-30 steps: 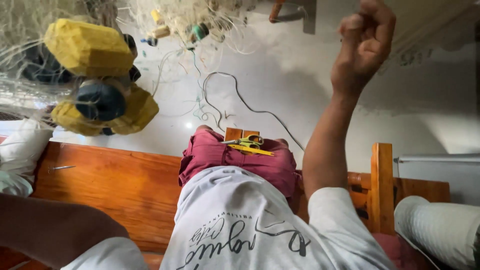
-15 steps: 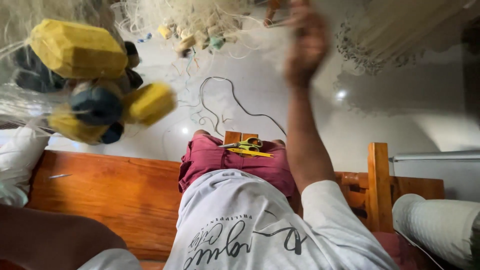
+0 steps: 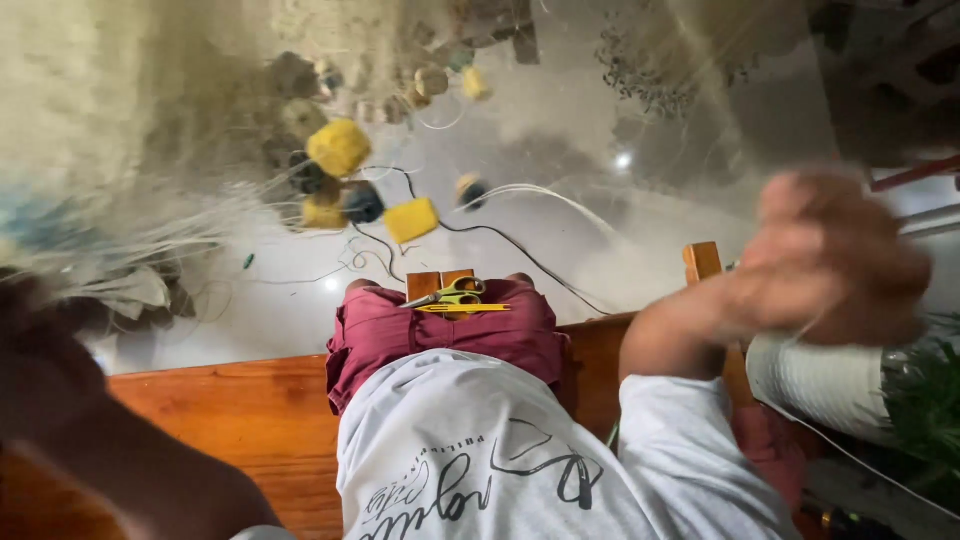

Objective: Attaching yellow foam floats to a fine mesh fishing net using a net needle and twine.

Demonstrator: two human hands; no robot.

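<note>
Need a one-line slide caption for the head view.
Seated person's blurred right hand raised beside fishing net with yellow floats; scissors rest on lap.

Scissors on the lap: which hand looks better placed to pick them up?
Probably the right hand: blurred but free, raised beside the scissors. The left hand is out of frame; only its forearm shows, low and nearer the camera.

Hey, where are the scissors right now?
In the head view, the yellow-handled scissors lie near the middle, on the lap of the maroon shorts, just below the yellow floats on the floor.
</note>
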